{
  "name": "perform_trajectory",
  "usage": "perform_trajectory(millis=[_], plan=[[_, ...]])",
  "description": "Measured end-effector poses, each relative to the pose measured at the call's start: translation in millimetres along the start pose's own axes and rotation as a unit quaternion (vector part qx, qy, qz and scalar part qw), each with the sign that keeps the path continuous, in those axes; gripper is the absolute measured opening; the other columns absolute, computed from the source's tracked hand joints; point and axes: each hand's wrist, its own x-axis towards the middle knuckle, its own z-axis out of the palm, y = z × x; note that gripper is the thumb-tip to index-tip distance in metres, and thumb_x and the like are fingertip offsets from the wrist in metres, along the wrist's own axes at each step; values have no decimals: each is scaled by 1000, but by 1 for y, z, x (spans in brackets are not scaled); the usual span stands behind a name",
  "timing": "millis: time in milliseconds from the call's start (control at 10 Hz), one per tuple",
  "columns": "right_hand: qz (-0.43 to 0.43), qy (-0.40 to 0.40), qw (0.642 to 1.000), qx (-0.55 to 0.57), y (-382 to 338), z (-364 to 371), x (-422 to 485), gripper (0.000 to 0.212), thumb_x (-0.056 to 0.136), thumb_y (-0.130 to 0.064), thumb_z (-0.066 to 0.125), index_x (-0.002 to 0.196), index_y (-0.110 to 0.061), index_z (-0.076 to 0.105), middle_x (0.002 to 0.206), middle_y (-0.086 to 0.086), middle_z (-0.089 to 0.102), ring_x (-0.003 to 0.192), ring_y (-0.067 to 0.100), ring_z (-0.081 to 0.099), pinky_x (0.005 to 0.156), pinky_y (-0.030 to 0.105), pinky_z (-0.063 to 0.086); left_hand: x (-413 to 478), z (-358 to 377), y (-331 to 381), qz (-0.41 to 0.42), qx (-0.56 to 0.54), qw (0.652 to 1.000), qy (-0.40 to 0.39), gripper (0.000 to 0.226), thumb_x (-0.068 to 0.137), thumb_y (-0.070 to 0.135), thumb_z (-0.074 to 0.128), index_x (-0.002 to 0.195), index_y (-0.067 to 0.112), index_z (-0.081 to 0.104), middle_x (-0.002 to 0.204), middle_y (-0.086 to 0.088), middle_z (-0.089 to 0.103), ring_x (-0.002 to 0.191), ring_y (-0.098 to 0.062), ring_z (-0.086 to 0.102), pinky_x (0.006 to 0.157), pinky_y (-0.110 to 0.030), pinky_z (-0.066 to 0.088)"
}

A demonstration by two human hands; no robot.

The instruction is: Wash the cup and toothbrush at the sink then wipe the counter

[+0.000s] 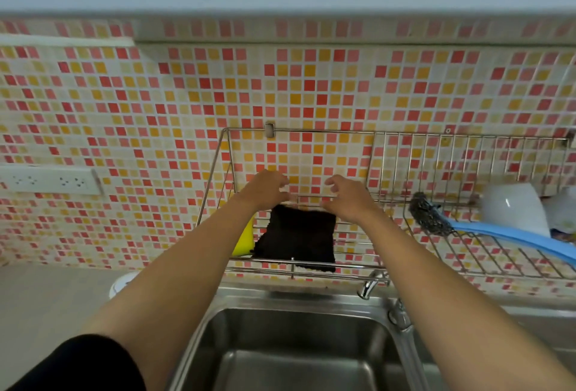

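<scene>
Left hand (265, 188): fingers loosely curled, gripping nothing, over black cloth (297, 239) far edge | right hand (346, 198): likewise, alongside | cloth lies in wire rack (311, 266) above sink (218, 322)

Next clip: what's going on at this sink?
A person reaches both arms over the stainless steel sink to the wire wall rack. The left hand and right hand, fingers curled, are at the top edge of a black cloth hanging on the rack. Whether they grip it is unclear.
</scene>
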Motion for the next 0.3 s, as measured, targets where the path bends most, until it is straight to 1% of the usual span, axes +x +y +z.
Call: perform_trajectory(millis=[100, 200, 300], plan=[[-4, 15, 999, -30, -8, -6, -8, 40, 93, -27, 53, 130, -15, 47, 127, 8, 56, 111, 25, 55, 88, 32, 44, -15, -10, 7, 1, 14, 1000, 28, 37, 97, 23, 47, 128, 6, 55, 132, -14, 56, 122, -30, 49, 100, -37, 37], [-7, 30, 999, -44, -17, -12, -21, 37, 96, -27, 46, 129, -12, 48, 125, 10, 58, 107, 26, 57, 86, 32, 45, -30, -17, 13, -3, 29, 999, 35, 36, 99, 20, 40, 126, 5, 57, 129, -15, 57, 120, -32, 49, 99, -37, 40], [-28, 64, 994, -84, -39, -9, -54, 32, 98, -26, 38, 118, -7, 54, 117, 14, 61, 105, 30, 57, 88, 37, 47, -62, -21, 15, -4, 59, 996, 66, 37, 101, 20, 33, 128, 6, 54, 129, -17, 57, 119, -34, 49, 97, -39, 42]])
